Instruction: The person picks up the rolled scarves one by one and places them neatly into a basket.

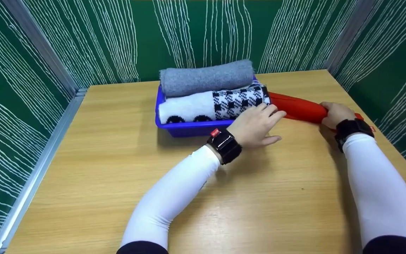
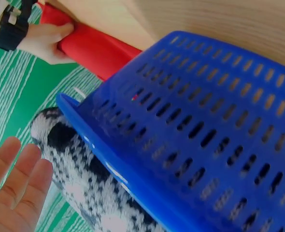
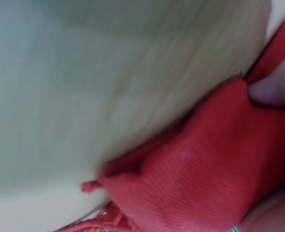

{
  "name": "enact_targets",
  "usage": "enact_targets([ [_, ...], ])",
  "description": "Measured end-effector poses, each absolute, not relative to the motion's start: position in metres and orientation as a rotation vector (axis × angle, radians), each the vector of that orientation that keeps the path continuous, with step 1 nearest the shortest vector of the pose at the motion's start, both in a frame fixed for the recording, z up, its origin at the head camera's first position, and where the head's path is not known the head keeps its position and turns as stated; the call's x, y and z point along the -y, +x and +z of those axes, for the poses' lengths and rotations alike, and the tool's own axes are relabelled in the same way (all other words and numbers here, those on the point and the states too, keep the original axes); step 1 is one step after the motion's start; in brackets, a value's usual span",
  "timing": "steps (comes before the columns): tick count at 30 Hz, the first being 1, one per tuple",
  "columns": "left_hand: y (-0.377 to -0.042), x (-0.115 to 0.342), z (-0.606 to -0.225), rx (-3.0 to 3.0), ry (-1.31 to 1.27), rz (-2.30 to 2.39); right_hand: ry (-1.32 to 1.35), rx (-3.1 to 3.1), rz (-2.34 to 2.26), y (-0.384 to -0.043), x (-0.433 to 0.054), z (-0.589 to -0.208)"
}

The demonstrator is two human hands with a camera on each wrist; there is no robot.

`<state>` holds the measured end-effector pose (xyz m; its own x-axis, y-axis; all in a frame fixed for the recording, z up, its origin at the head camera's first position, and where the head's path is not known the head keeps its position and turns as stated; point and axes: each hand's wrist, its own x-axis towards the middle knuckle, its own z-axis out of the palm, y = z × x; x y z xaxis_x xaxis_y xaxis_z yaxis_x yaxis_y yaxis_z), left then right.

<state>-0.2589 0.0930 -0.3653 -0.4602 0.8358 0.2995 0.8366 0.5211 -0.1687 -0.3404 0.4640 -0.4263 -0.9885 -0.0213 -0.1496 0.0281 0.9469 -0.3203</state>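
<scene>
My right hand (image 1: 338,114) grips a long, folded red scarf (image 1: 294,107) near its right end, at the right side of the table. In the right wrist view the thumb presses on its ribbed knit, and tasselled threads show at one end. The scarf's other end lies against the right side of a blue basket (image 1: 192,132). My left hand (image 1: 254,126) is over the basket's front right corner with fingers spread, holding nothing. Beneath its fingertips lies a rolled black-and-white patterned scarf (image 1: 189,106) in the basket. A rolled grey scarf (image 1: 206,79) lies behind that roll.
The wooden table (image 1: 118,176) is bounded at the back and sides by green panels (image 1: 220,35) with white wavy lines. Metal posts (image 1: 44,46) stand at the back corners. The basket's slotted wall (image 2: 205,121) fills much of the left wrist view.
</scene>
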Motion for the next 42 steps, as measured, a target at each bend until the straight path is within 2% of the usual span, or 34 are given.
enact_targets([
  [15,-0.255,-0.112,-0.373,2.426,-1.469,0.0,-0.001,-2.885,-0.497,-0.332,-0.465,-0.419],
  [21,-0.253,-0.121,-0.377,2.454,-1.51,0.031,-0.082,-2.917,-0.491,-0.331,-0.467,-0.421],
  [42,-0.252,-0.142,-0.389,2.627,-1.499,0.039,-0.111,-2.839,-0.498,-0.316,-0.459,-0.413],
])
